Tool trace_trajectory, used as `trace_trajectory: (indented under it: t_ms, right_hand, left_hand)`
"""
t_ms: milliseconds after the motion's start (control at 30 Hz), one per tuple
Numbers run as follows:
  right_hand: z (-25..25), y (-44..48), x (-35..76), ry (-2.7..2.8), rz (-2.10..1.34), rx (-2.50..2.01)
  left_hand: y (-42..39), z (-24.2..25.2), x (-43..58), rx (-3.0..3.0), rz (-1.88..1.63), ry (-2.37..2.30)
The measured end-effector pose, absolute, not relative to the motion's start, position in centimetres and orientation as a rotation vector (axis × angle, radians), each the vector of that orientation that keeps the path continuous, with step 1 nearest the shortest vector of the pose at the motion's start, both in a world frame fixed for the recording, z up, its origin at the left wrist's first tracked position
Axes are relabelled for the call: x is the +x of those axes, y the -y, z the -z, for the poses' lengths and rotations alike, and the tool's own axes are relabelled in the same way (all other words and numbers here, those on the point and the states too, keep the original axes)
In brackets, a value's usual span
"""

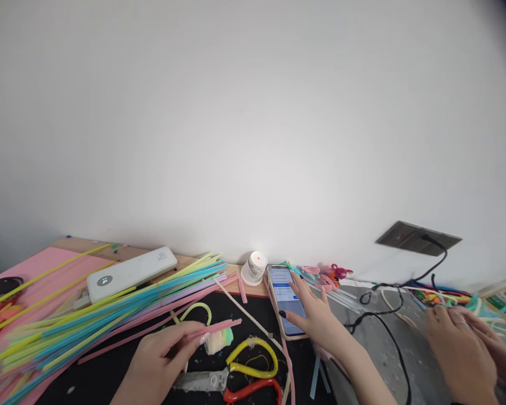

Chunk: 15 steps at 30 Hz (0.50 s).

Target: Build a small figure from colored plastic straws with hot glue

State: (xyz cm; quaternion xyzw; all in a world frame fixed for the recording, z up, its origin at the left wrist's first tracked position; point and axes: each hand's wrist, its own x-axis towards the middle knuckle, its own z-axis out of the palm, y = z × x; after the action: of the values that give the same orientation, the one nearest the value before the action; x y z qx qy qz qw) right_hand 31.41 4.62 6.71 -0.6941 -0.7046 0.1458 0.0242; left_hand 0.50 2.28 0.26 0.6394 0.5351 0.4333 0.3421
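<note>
My left hand is closed, pinching a pink pipe cleaner between thumb and fingers. Just behind and below it shows a small fuzzy white and green piece, partly covered by the pipe cleaner; I cannot tell whether the hand touches it. My right hand is spread over a smartphone with a lit screen. Its fingertips rest on or just above the glass. Scissors with yellow and red handles lie in front of my left hand.
A large bunch of coloured pipe cleaners spreads across the left, beside a white power bank. An upturned paper cup stands near the wall. A black cable runs from the wall socket. At right, another person's hands work.
</note>
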Motion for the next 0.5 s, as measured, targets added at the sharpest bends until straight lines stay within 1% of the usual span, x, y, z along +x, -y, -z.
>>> trace_trajectory:
  t_ms: [233,500]
  right_hand:
    - [-6.1,-4.2,32.1,2.153,-0.452,-2.151]
    - [-6.6,-3.3,32.0,2.111,-0.515,-2.165]
  left_hand:
    - [-2.2,-0.5,0.7,1.63,-1.136,-1.401]
    - [-2.3,-0.1,0.5,1.659,-1.116,-1.393]
